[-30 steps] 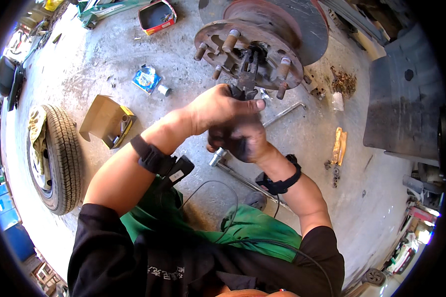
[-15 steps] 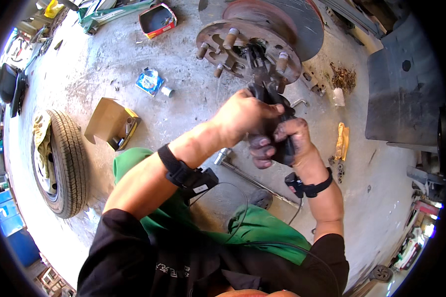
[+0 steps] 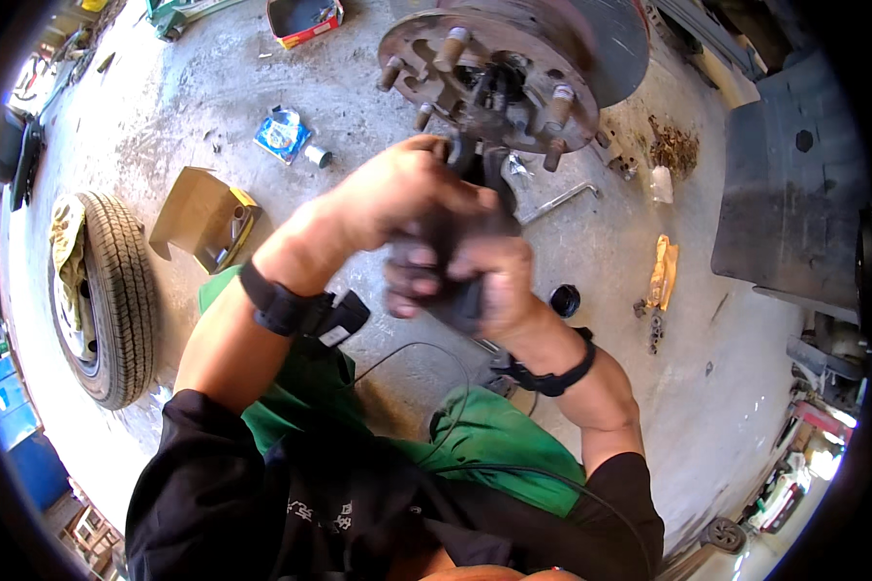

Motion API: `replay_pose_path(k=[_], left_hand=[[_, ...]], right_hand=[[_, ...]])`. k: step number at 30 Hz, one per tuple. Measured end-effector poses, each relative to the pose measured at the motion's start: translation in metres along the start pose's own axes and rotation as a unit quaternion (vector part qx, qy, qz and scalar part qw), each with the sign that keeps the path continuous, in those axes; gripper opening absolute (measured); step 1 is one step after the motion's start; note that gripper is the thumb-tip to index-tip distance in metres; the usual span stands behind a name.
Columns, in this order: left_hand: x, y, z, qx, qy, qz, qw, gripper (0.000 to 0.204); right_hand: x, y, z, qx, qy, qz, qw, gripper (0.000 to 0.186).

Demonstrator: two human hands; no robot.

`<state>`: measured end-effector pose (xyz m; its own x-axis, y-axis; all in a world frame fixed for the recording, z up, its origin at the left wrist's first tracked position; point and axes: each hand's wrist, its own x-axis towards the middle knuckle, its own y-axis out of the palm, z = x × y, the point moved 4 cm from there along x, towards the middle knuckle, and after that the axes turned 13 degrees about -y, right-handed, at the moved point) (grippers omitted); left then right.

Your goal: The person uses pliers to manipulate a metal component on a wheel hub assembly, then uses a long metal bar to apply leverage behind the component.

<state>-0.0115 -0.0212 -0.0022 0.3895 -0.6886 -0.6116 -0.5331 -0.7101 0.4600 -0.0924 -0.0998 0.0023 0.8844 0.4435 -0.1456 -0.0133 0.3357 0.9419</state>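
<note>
Along the lower edge of the hub (image 3: 545,66), my left hand (image 3: 424,194) and right hand (image 3: 494,273) are clenching dark pliers (image 3: 487,126), tips reaching the centre opening. If I'm twisting off-axis, they could be slipping, driving knuckles into a stud (image 3: 561,103).

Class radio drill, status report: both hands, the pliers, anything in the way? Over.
Left hand and right hand closed round dark pliers, blurred. Pliers' nose at wheel hub's centre. Studs stand around it; whether any obstructs, can't tell.
</note>
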Motion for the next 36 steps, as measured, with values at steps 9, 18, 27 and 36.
replay_pose_path(k=[9,18,27,36], left_hand=[[0.008,0.015,-0.001,0.161,0.116,-0.113,0.973,0.026],[0.032,0.051,0.006,-0.035,0.100,-0.038,0.994,0.025],[-0.002,0.028,0.000,0.157,0.096,-0.157,0.970,0.023],[-0.021,-0.022,-0.009,0.279,0.142,-0.051,0.948,0.022]], right_hand=[[-0.021,-0.011,0.025,0.003,0.050,-0.007,0.999,0.041],[-0.037,-0.022,0.073,-0.049,0.190,-0.025,0.980,0.033],[-0.025,-0.001,0.041,0.042,0.135,0.011,0.990,0.032],[0.011,0.025,-0.013,0.017,-0.033,-0.013,0.999,0.033]])
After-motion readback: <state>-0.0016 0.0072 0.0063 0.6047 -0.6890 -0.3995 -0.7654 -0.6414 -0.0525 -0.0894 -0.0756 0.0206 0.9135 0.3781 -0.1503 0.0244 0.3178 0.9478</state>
